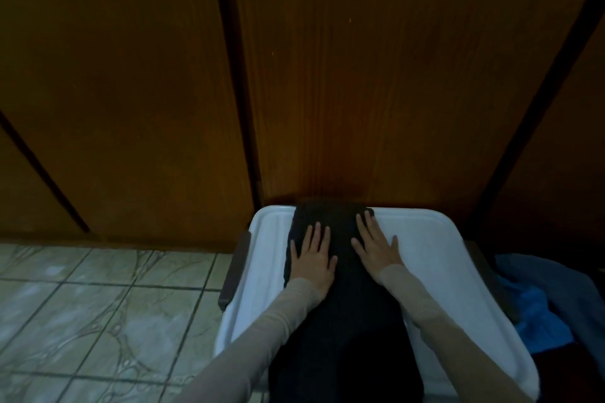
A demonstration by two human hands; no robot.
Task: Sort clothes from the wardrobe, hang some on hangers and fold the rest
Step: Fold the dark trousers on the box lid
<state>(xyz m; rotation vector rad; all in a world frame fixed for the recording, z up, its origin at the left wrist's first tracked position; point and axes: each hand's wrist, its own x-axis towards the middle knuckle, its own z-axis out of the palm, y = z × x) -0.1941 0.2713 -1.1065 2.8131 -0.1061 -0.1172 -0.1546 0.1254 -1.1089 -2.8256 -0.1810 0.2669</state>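
Both hands, left hand (313, 257) and right hand (376, 247), press flat-fingered, apart, on soft, limp dark folded garment (340, 311) atop white plastic tray (435, 258); best pinched at its edges.

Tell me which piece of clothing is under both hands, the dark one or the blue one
The dark garment, spread along the white surface; both hands press flat on it. The blue clothes lie apart, at the right.

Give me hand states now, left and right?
Left hand: open, fingers straight, pressing flat on the dark garment.
Right hand: open, fingers spread, flat on the same garment near its right edge.
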